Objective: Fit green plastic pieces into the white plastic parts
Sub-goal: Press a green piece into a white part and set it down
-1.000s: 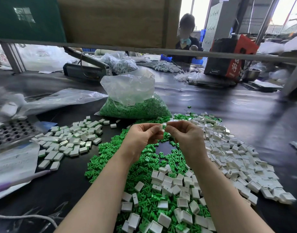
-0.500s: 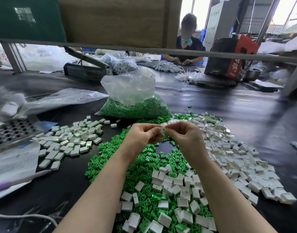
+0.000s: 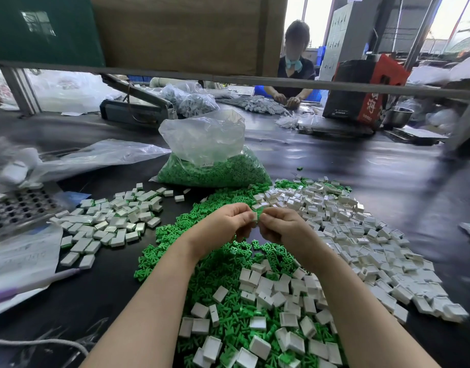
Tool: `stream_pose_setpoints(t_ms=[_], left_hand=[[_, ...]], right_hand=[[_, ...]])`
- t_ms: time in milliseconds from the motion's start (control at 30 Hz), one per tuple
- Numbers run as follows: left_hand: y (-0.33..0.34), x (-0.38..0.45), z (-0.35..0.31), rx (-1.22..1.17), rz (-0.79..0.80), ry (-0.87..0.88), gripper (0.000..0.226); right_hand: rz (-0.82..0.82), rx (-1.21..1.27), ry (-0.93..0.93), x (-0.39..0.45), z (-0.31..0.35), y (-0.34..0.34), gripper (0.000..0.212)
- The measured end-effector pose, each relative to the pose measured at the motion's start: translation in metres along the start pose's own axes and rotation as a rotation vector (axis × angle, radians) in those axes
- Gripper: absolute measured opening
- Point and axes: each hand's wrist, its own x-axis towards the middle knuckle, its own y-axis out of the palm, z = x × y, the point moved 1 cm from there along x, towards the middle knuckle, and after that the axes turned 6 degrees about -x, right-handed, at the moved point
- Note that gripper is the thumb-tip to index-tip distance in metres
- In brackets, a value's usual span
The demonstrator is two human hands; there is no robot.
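Note:
My left hand (image 3: 226,224) and my right hand (image 3: 281,225) meet fingertip to fingertip above the table's middle. Between them sit a small white plastic part (image 3: 254,216), pinched by the left fingers, and a green piece (image 3: 259,214), pinched by the right fingers and touching the part. Below the hands lies a heap of loose green pieces (image 3: 202,261). Empty white parts (image 3: 361,235) spread to the right and toward the near edge. A group of white parts with green showing (image 3: 114,221) lies to the left.
A plastic bag of green pieces (image 3: 215,171) stands behind the hands. A perforated metal tray (image 3: 18,208) and plastic sheets (image 3: 21,258) lie at the left. A person sits working across the table (image 3: 361,171), beside a red-and-black box (image 3: 361,94).
Both hands have dipped slightly and stay pressed together on the same white part and green piece. The person across the table has lowered both hands to the work.

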Motion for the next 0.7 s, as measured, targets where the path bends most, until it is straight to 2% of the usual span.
stream_pose_setpoints(t_ms=[267, 700], left_hand=[[0.0, -0.0014, 0.0015, 0.032, 0.036, 0.018, 0.019], [-0.0003, 0.002, 0.0102, 0.155, 0.056, 0.017, 0.018]], right_hand=[[0.083, -0.078, 0.033, -0.0035, -0.0002, 0.0004, 0.035], [0.11, -0.254, 0.035, -0.0079, -0.0002, -0.0025, 0.029]])
